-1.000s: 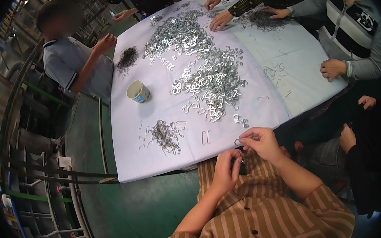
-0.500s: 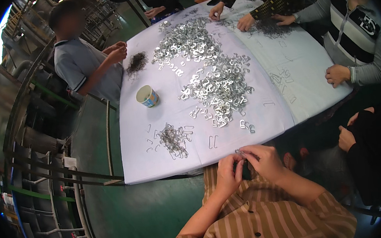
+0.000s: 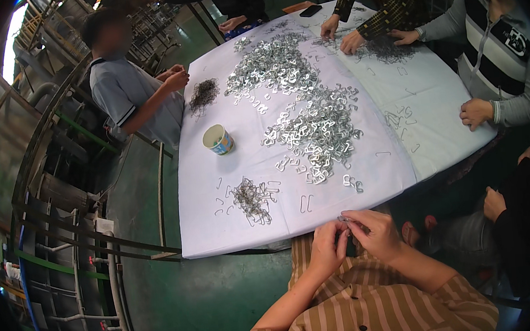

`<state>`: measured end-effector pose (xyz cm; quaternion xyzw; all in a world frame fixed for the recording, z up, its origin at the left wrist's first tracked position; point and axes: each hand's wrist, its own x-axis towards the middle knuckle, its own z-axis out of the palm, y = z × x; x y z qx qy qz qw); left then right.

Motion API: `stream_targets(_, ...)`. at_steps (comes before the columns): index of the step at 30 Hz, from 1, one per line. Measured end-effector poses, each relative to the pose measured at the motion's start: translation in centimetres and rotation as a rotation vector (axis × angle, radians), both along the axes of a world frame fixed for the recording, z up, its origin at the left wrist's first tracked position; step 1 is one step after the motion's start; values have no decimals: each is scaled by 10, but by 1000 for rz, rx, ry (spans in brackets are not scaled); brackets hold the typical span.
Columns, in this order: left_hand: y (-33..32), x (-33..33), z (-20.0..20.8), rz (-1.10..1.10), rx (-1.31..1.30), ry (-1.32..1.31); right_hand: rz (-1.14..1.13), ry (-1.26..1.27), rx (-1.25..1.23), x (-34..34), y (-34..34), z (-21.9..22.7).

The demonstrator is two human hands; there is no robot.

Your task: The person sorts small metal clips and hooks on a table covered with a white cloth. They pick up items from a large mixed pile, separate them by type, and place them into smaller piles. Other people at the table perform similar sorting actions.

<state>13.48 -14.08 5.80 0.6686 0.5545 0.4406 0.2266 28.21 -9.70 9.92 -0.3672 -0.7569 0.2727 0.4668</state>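
Note:
At the table's near edge my left hand (image 3: 329, 247) and my right hand (image 3: 377, 234) meet, fingertips pinched together. Between them is a small shiny metal piece (image 3: 343, 219), mostly covered by the fingers, so its exact shape is hidden. Just beyond lie two thin bent wires (image 3: 306, 203), side by side on the white-covered table (image 3: 369, 202). A tangled pile of similar wire pieces (image 3: 252, 199) lies to the left. Flat, S-like bent metal pieces (image 3: 315, 126) form a large heap in the middle, with a couple of loose ones (image 3: 353, 183) nearer my hands.
A paper tub (image 3: 218, 139) stands on the left half of the table. Beyond it, a person (image 3: 139, 94) works beside a dark wire pile (image 3: 203, 96). Other people's hands (image 3: 352, 41) reach in from the far right, near more wires (image 3: 387, 50) and a phone (image 3: 311, 11).
The whole view has shifted, so the table and people appear a little farther right. My hands stay together at the table edge, still pinching the small metal piece.

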Motion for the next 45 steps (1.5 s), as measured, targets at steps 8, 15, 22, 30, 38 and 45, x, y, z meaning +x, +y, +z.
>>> stream_targets(8,-3,3,-3,20,-41,-91,21,91,-143,2,-3,0)
stream_targets(15,-5,3,-7,9,-62,-153,34,68,-166,6,-5,2)
stream_targets(22,-5,1,-10,-9,-21,-131,23,94,-171,6,-6,0)
stream_targets(30,-4,2,-5,-40,-52,-249,45,75,-127,9,-5,3)
stream_targets(38,-7,2,0,-53,-96,-271,73,40,-85,12,-5,4)
stream_targets(45,-7,2,0,-61,-72,-257,87,33,-74,14,-4,8)
